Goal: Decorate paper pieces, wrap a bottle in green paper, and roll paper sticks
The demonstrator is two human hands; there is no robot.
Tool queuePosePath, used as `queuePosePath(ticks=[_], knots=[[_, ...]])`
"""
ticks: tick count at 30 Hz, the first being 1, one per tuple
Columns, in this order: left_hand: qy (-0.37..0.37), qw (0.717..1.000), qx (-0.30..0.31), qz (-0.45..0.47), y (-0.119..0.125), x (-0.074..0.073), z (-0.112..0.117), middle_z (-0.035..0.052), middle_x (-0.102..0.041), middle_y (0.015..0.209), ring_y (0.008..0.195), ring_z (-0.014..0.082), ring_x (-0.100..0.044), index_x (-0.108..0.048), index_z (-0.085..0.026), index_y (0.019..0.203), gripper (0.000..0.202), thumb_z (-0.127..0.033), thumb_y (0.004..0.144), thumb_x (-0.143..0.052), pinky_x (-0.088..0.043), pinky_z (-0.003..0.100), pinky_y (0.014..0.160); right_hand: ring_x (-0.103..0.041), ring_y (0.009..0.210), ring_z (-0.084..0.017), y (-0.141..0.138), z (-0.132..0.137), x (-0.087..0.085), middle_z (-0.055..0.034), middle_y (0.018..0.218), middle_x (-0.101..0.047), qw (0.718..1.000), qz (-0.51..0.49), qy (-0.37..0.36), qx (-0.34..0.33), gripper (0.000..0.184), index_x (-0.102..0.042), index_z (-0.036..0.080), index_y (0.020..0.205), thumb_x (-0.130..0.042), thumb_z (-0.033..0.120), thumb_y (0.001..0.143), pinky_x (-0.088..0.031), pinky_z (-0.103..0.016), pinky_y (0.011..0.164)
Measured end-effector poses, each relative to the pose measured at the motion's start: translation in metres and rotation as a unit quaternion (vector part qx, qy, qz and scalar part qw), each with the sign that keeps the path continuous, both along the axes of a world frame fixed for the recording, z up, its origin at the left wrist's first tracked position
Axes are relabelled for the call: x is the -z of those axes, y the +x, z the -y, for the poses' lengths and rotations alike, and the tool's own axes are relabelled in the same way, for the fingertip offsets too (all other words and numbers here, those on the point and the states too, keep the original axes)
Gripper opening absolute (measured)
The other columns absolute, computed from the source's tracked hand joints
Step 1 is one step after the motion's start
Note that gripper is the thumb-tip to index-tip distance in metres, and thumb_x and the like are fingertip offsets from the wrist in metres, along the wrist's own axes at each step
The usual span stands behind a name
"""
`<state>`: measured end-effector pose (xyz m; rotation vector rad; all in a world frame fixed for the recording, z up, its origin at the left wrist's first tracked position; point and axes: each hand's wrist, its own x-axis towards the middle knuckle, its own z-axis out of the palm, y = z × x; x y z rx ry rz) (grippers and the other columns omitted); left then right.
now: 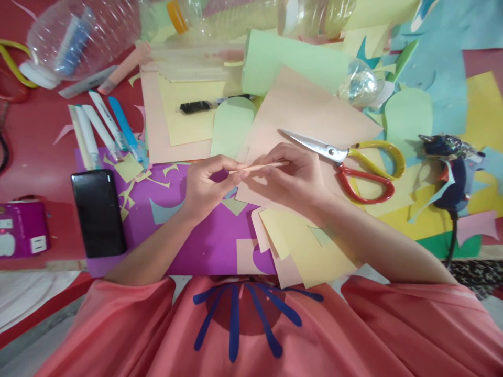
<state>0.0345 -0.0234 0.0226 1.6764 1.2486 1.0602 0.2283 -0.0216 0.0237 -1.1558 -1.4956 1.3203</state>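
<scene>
Both of my hands meet over the table's middle, holding one thin rolled strip of peach paper [262, 167] that lies level between them. My left hand [205, 184] pinches its left end with curled fingers, above a purple sheet [204, 246]. My right hand [291, 177] grips the right part of the strip, fingers closed, over a large peach sheet [314, 118]. Scissors [353, 162] with yellow and red handles lie just right of my right hand, blades pointing toward it.
A black phone [98, 212] lies at the left. Several marker pens [106, 131] lie beyond it, and a black pen [204, 106] on yellow paper. Clear plastic bottles [78, 36] stand at the back. A dark glue gun [451, 167] rests at the right among paper scraps.
</scene>
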Motion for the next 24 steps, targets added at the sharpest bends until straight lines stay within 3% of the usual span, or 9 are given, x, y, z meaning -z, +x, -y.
queuePosePath(ticks=[5, 9, 12, 14, 16, 18, 20, 23, 24], knots=[[0.114, 0.990, 0.014, -0.079, -0.001, -0.003, -0.002, -0.0003, -0.073, 0.076, 0.072, 0.0151, -0.068, -0.069, -0.025, 0.078, 0.020, -0.044, 0.083, -0.068, -0.057, 0.029, 0.070, -0.061, 0.076, -0.014, -0.002, 0.001, -0.003, -0.0019, 0.081, -0.065, 1.000, -0.009, -0.006, 0.011, 0.006, -0.064, 0.022, 0.077, -0.066, 0.025, 0.082, -0.050, -0.031, 0.068], [0.147, 0.972, 0.041, -0.180, -0.018, -0.022, 0.000, 0.0046, -0.071, 0.109, 0.101, 0.0214, -0.068, -0.064, -0.023, 0.110, 0.041, -0.055, 0.084, -0.062, -0.058, 0.036, 0.088, -0.061, 0.077, -0.014, -0.003, 0.000, -0.002, -0.0012, 0.081, -0.065, 0.999, -0.028, -0.015, 0.036, 0.003, -0.065, 0.021, 0.077, -0.065, 0.022, 0.080, -0.048, -0.031, 0.067], [0.192, 0.954, -0.060, -0.222, -0.045, -0.038, 0.013, 0.0036, -0.064, 0.126, 0.119, 0.0252, -0.060, -0.056, -0.027, 0.125, 0.035, -0.045, 0.096, -0.047, -0.052, 0.046, 0.103, -0.060, 0.076, -0.013, -0.004, -0.001, -0.001, -0.0007, 0.079, -0.064, 0.998, -0.031, -0.024, 0.046, 0.002, -0.065, 0.021, 0.076, -0.065, 0.020, 0.078, -0.047, -0.031, 0.067], [0.139, 0.927, -0.163, -0.309, -0.066, -0.045, 0.027, -0.0026, -0.052, 0.142, 0.133, 0.0286, -0.048, -0.047, -0.037, 0.135, 0.036, -0.037, 0.101, -0.035, -0.041, 0.054, 0.113, -0.060, 0.075, -0.013, -0.004, -0.002, -0.002, -0.0005, 0.078, -0.064, 0.997, -0.026, -0.036, 0.055, 0.001, -0.065, 0.020, 0.075, -0.065, 0.020, 0.076, -0.046, -0.030, 0.066], [0.105, 0.893, -0.240, -0.367, -0.083, -0.045, 0.041, -0.0075, -0.036, 0.154, 0.144, 0.0372, -0.031, -0.037, -0.042, 0.142, 0.041, -0.041, 0.101, -0.031, -0.031, 0.065, 0.116, -0.059, 0.074, -0.013, -0.005, -0.002, -0.004, -0.0008, 0.078, -0.064, 0.997, -0.016, -0.050, 0.059, 0.001, -0.065, 0.020, 0.074, -0.065, 0.021, 0.075, -0.046, -0.030, 0.065], [-0.017, 0.889, -0.264, -0.374, -0.096, -0.042, 0.052, -0.0093, -0.019, 0.161, 0.148, 0.0391, -0.016, -0.029, -0.044, 0.146, 0.046, -0.046, 0.100, -0.028, -0.024, 0.066, 0.119, -0.059, 0.074, -0.013, -0.005, -0.002, -0.005, -0.0010, 0.077, -0.064, 0.997, -0.011, -0.050, 0.058, 0.003, -0.065, 0.020, 0.073, -0.065, 0.022, 0.075, -0.046, -0.030, 0.064], [-0.033, 0.892, -0.279, -0.355, -0.104, -0.037, 0.057, -0.0074, -0.020, 0.162, 0.148, 0.0415, -0.016, -0.033, -0.046, 0.144, 0.048, -0.052, 0.097, -0.034, -0.024, 0.068, 0.118, -0.059, 0.075, -0.013, -0.006, -0.002, -0.005, -0.0006, 0.076, -0.064, 0.997, -0.013, -0.046, 0.056, 0.004, -0.064, 0.020, 0.073, -0.065, 0.023, 0.075, -0.046, -0.031, 0.065], [0.087, 0.889, -0.296, -0.338, -0.105, -0.032, 0.053, 0.0017, -0.032, 0.157, 0.144, 0.0427, -0.027, -0.046, -0.037, 0.139, 0.050, -0.054, 0.092, -0.044, -0.026, 0.067, 0.117, -0.060, 0.075, -0.014, -0.005, -0.002, -0.003, -0.0003, 0.078, -0.064, 0.998, -0.011, -0.036, 0.051, 0.004, -0.064, 0.021, 0.074, -0.065, 0.024, 0.076, -0.047, -0.031, 0.065], [0.092, 0.893, -0.269, -0.350, -0.101, -0.032, 0.050, 0.0013, -0.032, 0.157, 0.146, 0.0385, -0.027, -0.044, -0.035, 0.141, 0.049, -0.050, 0.094, -0.044, -0.025, 0.062, 0.120, -0.060, 0.076, -0.014, -0.005, -0.002, -0.003, -0.0004, 0.078, -0.064, 0.998, -0.007, -0.034, 0.051, 0.004, -0.064, 0.021, 0.074, -0.065, 0.023, 0.077, -0.047, -0.031, 0.065]])
